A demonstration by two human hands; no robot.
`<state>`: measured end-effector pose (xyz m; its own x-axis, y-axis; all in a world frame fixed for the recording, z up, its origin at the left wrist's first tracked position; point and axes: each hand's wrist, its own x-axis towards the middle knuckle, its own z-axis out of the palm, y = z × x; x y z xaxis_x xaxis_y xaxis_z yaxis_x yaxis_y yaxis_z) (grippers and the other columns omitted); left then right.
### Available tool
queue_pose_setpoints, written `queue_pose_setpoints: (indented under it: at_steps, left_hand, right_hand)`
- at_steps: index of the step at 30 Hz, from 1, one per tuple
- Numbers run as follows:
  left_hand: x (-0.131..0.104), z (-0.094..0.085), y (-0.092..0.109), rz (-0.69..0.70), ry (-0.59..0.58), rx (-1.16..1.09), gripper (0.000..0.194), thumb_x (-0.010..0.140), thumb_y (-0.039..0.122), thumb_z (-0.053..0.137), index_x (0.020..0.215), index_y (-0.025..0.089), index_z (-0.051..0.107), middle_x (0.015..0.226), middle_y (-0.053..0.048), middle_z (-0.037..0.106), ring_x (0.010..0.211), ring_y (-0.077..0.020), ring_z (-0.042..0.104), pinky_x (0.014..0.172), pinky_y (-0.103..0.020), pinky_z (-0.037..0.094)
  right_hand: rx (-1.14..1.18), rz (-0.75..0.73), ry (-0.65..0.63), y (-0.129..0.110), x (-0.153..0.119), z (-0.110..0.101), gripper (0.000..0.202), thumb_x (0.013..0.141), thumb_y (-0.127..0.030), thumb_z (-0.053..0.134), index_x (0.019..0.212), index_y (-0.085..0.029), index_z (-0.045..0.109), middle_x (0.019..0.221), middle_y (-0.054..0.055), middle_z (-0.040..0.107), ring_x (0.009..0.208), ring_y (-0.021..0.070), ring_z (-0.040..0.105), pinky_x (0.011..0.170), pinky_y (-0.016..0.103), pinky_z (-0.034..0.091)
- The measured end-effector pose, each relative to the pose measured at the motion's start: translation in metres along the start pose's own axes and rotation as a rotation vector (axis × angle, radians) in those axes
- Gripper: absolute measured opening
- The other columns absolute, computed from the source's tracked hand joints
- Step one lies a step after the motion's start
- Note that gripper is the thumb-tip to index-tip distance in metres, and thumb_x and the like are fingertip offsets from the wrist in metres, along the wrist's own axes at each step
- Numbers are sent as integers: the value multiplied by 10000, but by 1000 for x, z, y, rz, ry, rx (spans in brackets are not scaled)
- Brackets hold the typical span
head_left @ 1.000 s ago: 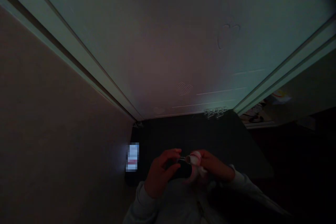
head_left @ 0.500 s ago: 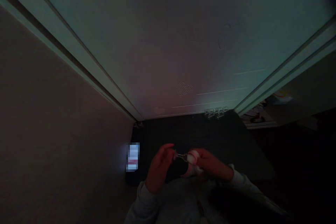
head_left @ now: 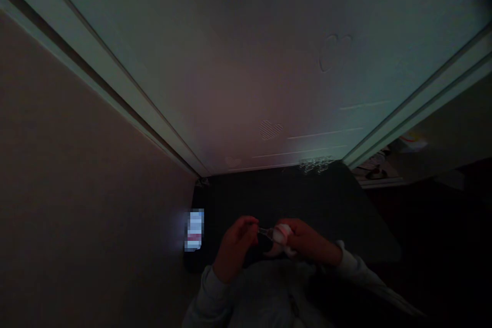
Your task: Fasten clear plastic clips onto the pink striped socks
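Observation:
The scene is very dim. My left hand (head_left: 237, 247) is closed at the fingertips on one end of a small clear piece (head_left: 265, 232), whose exact shape is hard to make out. My right hand (head_left: 310, 242) grips a pale pinkish-white round object (head_left: 282, 233), and the clear piece reaches to its left side. Both hands are just above the near part of a dark table (head_left: 269, 192), close to my body. Part of the round object is hidden by my right fingers.
A lit screen (head_left: 195, 229), pixelated, stands at the table's left edge. Several clear small pieces (head_left: 315, 165) lie at the back edge against a pale panel with hearts (head_left: 238, 61). At the right, items (head_left: 374, 164) sit on a low shelf.
My left fingertips have shifted slightly down and right, nearer my right hand. The round object is turned a little, and the light on the panel has changed.

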<state>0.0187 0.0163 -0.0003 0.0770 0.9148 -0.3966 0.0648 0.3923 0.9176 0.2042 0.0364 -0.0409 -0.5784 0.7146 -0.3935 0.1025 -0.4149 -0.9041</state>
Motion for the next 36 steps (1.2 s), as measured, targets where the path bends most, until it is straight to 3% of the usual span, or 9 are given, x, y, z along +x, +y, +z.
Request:
queue_pose_setpoints:
  at_steps: [13,19,23,29,36]
  left_hand:
    - [3,-3,-17,27,-9,-56,310,745,398,625,964,180,599,728,4,583,715,-156,558,672,-268,436]
    - [2,-1,-16,49,-5,-72,277,743,344,625,978,200,597,740,14,604,722,-156,565,672,-264,440]
    - [3,-1,-19,61,-2,-73,283,753,330,621,1003,199,593,836,-14,639,812,-179,589,744,-286,451]
    - [4,-1,-20,103,-9,-81,252,757,285,627,990,192,603,936,-45,652,898,-200,589,805,-308,446]
    - [3,0,-22,53,-10,-164,246,731,297,657,947,190,610,917,-41,641,803,-177,598,667,-266,466]
  right_hand:
    - [-21,-72,77,5,2,-2,42,642,-200,523,672,-173,532,565,-53,472,489,84,417,437,184,321]
    - [-6,-78,108,3,3,-2,140,698,-224,518,806,-172,589,550,-44,525,461,103,466,428,203,351]
    - [-45,-163,168,-1,2,-2,180,679,-185,524,824,-163,629,660,-12,582,567,120,510,508,219,394]
    - [-4,-141,244,-4,2,-1,202,685,-230,540,845,-157,638,670,-3,587,556,119,492,491,220,377]
    - [61,-101,265,6,6,-3,191,702,-209,529,853,-163,637,590,-39,548,487,94,451,447,201,332]
